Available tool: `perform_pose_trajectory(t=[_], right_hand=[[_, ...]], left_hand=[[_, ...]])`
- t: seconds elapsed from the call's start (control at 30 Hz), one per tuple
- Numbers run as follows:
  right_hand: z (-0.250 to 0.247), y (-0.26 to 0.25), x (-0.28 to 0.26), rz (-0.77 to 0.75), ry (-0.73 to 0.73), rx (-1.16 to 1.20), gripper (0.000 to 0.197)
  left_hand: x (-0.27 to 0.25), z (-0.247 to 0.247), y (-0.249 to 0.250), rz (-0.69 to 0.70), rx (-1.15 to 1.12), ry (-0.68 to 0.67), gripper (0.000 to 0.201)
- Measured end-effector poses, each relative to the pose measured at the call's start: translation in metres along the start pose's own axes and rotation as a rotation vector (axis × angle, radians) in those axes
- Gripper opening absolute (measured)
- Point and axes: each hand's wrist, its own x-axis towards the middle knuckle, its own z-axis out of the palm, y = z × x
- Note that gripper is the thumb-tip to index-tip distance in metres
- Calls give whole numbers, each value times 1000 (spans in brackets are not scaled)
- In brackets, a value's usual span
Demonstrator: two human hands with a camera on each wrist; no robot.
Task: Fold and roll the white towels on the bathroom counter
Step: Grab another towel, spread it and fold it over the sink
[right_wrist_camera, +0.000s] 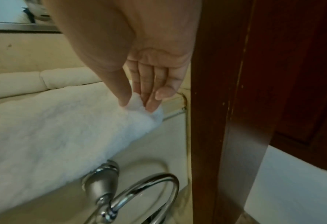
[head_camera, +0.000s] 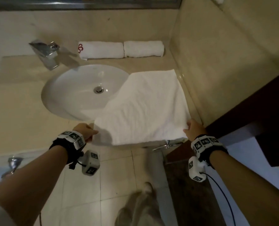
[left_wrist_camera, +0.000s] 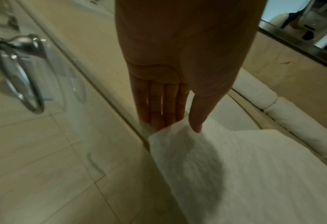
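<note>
A flat white towel (head_camera: 145,105) lies spread on the beige counter, right of the sink, its left edge reaching over the basin and its near edge hanging past the counter front. My left hand (head_camera: 88,130) pinches the towel's near left corner (left_wrist_camera: 170,130) between thumb and fingers. My right hand (head_camera: 190,128) pinches the near right corner (right_wrist_camera: 137,103) the same way. Two rolled white towels (head_camera: 103,50) (head_camera: 143,48) lie end to end against the back wall; the left one bears a red mark.
The white oval sink (head_camera: 80,90) sits mid-counter with a chrome tap (head_camera: 45,53) behind it. A tiled wall rises right of the towel, and a dark wooden door frame (right_wrist_camera: 225,106) stands beside my right hand. Chrome towel rings (right_wrist_camera: 135,197) (left_wrist_camera: 18,72) hang below the counter front.
</note>
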Motion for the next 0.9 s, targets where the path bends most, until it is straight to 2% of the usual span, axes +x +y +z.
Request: perform_pose_trajectory(t=[0.07,0.13,0.3,0.37,0.43,0.57,0.67,0.73,0.83,0.9], right_hand=[[4,3,-4,-8,26,180,40],[6,4,-4,20,7,253,41],[10,16,-7,31,-68,256,45],[8,21,-7,11,-80,310,48],[3,23,-6,-2,-140,339,48],[-8,14,-5,-63,-175,414,41],[-11,11,-5,-101,-129,550,40],[-13,10,-5,-93,-149,609,42],[-16,10,-6,-133,-170,565,39],[-18,13,-6,-176,-128,523,35]], left_hand=[[-10,7,-3,14,-38,-2,23],[-18,13,-3,25,-81,-14,17],[-30,25,-13,40,-74,-63,22],[-32,26,-20,40,-119,-6,22],[-33,26,-26,35,-170,58,32],[-34,25,-27,20,-229,89,43],[-33,26,-25,3,-236,117,39],[-32,26,-25,-10,-224,129,34],[-31,27,-24,-16,-205,127,25],[-30,28,-23,-20,-202,136,19]])
